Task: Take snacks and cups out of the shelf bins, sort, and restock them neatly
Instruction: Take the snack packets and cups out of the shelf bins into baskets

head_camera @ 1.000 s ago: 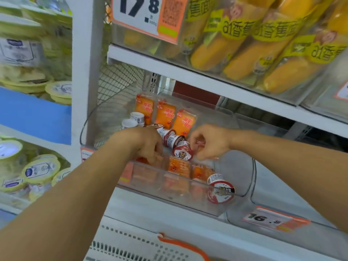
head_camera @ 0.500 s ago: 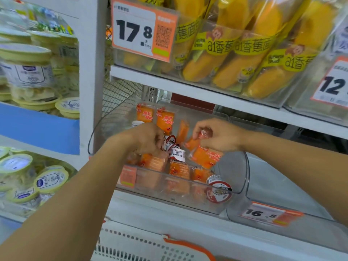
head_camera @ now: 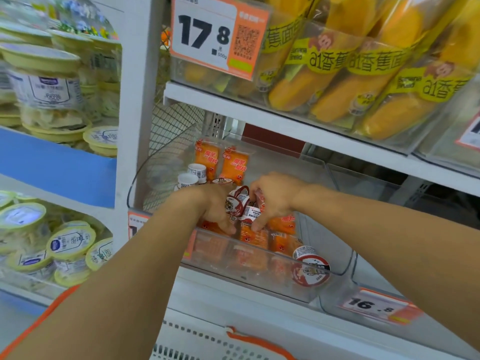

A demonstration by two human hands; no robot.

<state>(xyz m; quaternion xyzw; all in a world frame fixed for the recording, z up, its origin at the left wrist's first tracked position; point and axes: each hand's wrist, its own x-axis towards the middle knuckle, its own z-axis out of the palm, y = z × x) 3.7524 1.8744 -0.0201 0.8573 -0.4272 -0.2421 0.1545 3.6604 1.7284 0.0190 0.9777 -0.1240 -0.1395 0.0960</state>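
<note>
Fingers of both hands curl around small cups at the middle of the clear bin.

The left hand [head_camera: 215, 206] grips one red-and-white cup [head_camera: 235, 202]; the right hand [head_camera: 272, 201] clamps another cup [head_camera: 250, 213] and what looks like a packet. Behind stand 2 white cups [head_camera: 192, 175] and 2 upright orange packets [head_camera: 220, 162]; more packets [head_camera: 254, 236] and 1 cup [head_camera: 310, 268] lie loose in the bin [head_camera: 345, 266], so sorting seems early.

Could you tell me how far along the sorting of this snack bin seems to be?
Early to midway, I'd judge. Looks done: two orange snack packets stand upright at the back of the clear bin, two white cups beside them. In hand: the left hand and right hand gather red-and-white cups mid-bin. Left: front packets and a tipped cup lie jumbled.
</note>
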